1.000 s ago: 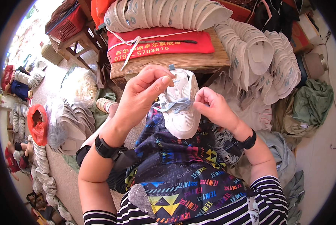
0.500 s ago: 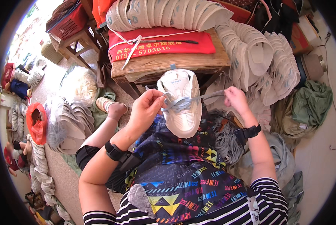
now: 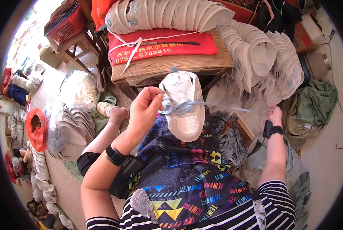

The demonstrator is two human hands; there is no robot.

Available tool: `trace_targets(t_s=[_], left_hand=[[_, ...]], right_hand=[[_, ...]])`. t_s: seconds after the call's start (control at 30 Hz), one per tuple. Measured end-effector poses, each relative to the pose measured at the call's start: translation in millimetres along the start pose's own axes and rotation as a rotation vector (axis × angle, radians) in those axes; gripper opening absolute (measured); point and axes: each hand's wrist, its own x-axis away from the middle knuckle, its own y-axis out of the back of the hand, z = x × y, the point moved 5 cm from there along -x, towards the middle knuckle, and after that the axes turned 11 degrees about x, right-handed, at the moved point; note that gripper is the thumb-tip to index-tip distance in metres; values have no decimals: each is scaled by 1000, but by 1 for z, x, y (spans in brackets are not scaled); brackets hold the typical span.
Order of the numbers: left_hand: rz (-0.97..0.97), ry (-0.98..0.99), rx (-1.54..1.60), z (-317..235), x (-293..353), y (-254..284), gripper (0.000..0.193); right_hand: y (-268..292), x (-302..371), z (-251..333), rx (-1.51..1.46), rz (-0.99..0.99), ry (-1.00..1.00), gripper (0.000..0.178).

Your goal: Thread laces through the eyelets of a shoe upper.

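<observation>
Lacing looks part-done, the far tongue uncrossed, as the right hand apparently grips the lace crossing the shoe, fingers closed; the left hand pinches, hold unclear.

Matt perforated shoe upper, smooth cloth lace, worn wooden bench

Blue lace blurred near the right hand, end indistinct

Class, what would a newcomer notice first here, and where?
A white shoe upper sits mid-picture, its pale blue lace stretched toward the right hand, with the left hand at its left edge. Above it, a bright red cloth lies on a wooden table, a row of nested shoe uppers behind.
</observation>
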Motion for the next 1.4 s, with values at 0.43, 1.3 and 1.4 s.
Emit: trace_targets(t_s=[0.43, 1.3, 1.4], left_hand=[[-28, 15, -173, 0, -11, -27, 8], [-1, -74, -478, -1, -21, -50, 13], [-24, -75, -456, 1, -24, -49, 12]], right_hand=[[-322, 383, 114, 294, 956, 604, 13], [-348, 434, 152, 1033, 754, 1536, 36], [-350, 433, 160, 984, 874, 1662, 51]])
